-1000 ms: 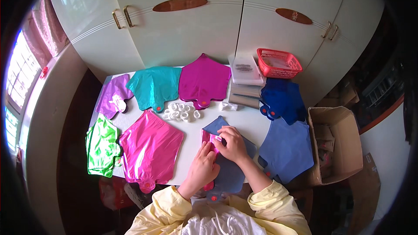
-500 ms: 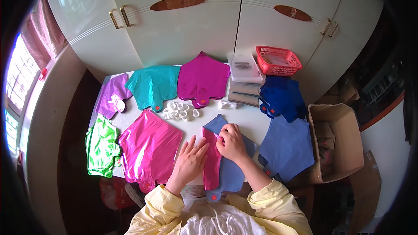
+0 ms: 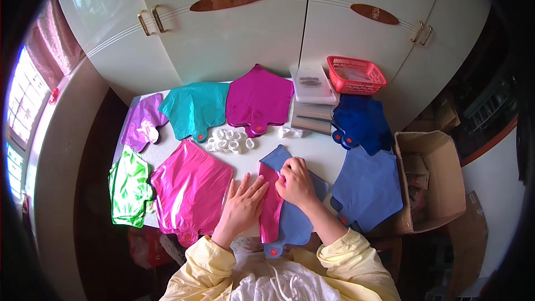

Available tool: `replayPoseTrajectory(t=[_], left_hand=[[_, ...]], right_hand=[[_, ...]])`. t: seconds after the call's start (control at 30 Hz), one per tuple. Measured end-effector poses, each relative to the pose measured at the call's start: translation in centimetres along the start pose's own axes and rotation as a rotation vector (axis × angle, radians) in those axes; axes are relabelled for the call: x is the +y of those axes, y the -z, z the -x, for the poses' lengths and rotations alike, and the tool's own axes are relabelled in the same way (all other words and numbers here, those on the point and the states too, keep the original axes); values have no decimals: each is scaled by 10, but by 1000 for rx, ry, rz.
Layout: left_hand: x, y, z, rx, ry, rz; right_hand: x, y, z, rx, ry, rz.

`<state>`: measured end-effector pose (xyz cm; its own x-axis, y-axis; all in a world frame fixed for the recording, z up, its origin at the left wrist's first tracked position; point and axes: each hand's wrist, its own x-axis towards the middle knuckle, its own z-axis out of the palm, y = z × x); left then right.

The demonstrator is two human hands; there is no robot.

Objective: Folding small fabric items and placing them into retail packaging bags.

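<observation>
In front of me a pink foil balloon, flat and folded into a narrow strip, lies over a flat blue foil balloon with a rounded tab at its near end. Flat and with fingers stretched, my left hand rests beside the strip, its fingertips on the pink foil's left edge. My right hand is closed, its curled fingers pinching the pink foil at the right edge of the strip. The bent fingers hide the exact pinch point.
Around lie flat foil balloons: pink, green, purple, teal, magenta, dark blue and blue. White ribbon rolls, a plastic box, a red basket and a cardboard box surround the work.
</observation>
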<state>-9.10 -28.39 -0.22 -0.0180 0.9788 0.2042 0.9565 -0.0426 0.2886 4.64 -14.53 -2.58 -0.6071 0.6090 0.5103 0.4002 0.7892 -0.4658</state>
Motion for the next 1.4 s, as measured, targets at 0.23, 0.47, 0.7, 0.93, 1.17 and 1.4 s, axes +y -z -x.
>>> replayPoseTrajectory(t=[0.23, 0.47, 0.7, 0.93, 1.17, 1.4], left_hand=[[0, -1, 0, 16, 15, -45], [-3, -6, -4, 66, 30, -109], [-7, -8, -14, 35, 31, -110], [-11, -3, -40, -73, 64, -199], [-23, -9, -61, -48, 147, -194], [-32, -21, -64, 27, 83, -310]], right_hand=[[-4, 5, 0, -3, 39, 164], [-34, 34, 0, -123, 55, 154], [-24, 18, 24, -234, 141, 186], [-28, 20, 24, -299, 107, 302], [-31, 23, 22, -313, 111, 287], [-31, 23, 23, -305, 96, 294]])
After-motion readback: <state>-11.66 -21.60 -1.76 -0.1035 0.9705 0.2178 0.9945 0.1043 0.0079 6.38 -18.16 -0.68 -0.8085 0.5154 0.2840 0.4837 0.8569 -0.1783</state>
